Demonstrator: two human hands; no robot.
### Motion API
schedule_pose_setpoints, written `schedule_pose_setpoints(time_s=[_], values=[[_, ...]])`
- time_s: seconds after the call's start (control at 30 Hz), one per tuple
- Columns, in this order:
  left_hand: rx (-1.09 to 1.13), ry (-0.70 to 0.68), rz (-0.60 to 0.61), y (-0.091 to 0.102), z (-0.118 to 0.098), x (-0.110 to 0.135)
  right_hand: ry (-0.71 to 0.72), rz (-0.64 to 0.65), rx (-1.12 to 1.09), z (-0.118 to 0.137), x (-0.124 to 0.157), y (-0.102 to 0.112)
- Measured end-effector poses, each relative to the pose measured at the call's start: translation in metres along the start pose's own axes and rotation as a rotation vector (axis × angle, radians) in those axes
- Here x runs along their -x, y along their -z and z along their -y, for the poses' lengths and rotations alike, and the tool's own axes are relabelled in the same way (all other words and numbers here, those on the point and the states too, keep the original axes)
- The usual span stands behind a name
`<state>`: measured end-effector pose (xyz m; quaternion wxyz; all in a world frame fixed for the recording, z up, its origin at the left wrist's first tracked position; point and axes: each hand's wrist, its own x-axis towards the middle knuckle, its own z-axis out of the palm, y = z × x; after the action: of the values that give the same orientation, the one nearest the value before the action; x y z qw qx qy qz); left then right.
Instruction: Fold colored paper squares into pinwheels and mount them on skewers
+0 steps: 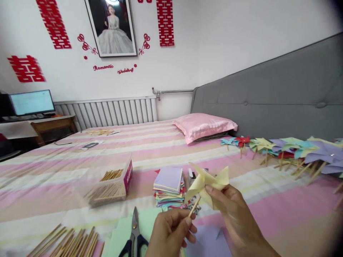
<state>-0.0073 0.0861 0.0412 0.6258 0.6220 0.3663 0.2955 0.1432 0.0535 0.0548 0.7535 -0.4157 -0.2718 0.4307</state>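
Head view: above the bed (281,214), the left hand (171,232) pinches a wooden stick (194,207) beneath a yellow paper pinwheel (207,182), which the right hand (233,208) grips. A light hold near the hub likely spares the vanes.

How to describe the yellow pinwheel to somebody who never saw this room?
Find the striped pink bed. Above its near edge, the left hand pinches a wooden stick and the right hand holds the pale yellow pinwheel. Unlike the pinwheels lying by the headboard, it is held up.
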Motion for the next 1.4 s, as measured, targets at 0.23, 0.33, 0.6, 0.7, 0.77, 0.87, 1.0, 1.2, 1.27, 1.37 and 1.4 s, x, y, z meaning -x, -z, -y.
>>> schedule_pose_setpoints(time_s=[0.23,0.33,0.6,0.7,0.77,0.87,1.0,1.2,1.27,1.37,1.4], values=[[-0.013,-0.005,-0.006,-0.001,0.004,0.001,0.016,-0.009,0.001,-0.001,-0.001,0.002],[0.012,-0.009,-0.031,-0.002,0.007,-0.001,0.015,-0.004,0.010,-0.002,-0.002,0.004],[0.101,0.005,-0.068,-0.003,0.004,0.000,0.047,0.065,0.028,-0.002,-0.002,-0.001],[0.092,0.012,-0.079,0.000,0.001,0.000,0.071,0.141,0.029,-0.001,-0.003,-0.002],[0.096,0.006,-0.105,0.002,-0.002,0.001,0.062,0.164,0.074,-0.002,-0.003,0.000],[0.112,-0.025,-0.152,0.004,-0.004,0.002,0.022,0.248,0.167,-0.009,-0.004,0.003],[0.093,-0.069,-0.154,0.001,-0.003,0.001,0.006,0.356,0.256,-0.021,-0.002,0.002],[0.132,-0.099,-0.094,-0.008,-0.001,-0.002,-0.072,0.494,0.248,-0.016,0.005,-0.005],[0.116,-0.104,-0.061,-0.008,-0.001,-0.002,-0.045,0.480,0.276,-0.013,0.006,-0.006],[0.086,-0.115,-0.028,-0.007,-0.001,-0.001,0.043,0.437,0.311,-0.014,0.003,-0.005],[0.067,-0.115,-0.033,-0.007,0.000,-0.001,0.070,0.411,0.317,-0.015,0.002,-0.004]])
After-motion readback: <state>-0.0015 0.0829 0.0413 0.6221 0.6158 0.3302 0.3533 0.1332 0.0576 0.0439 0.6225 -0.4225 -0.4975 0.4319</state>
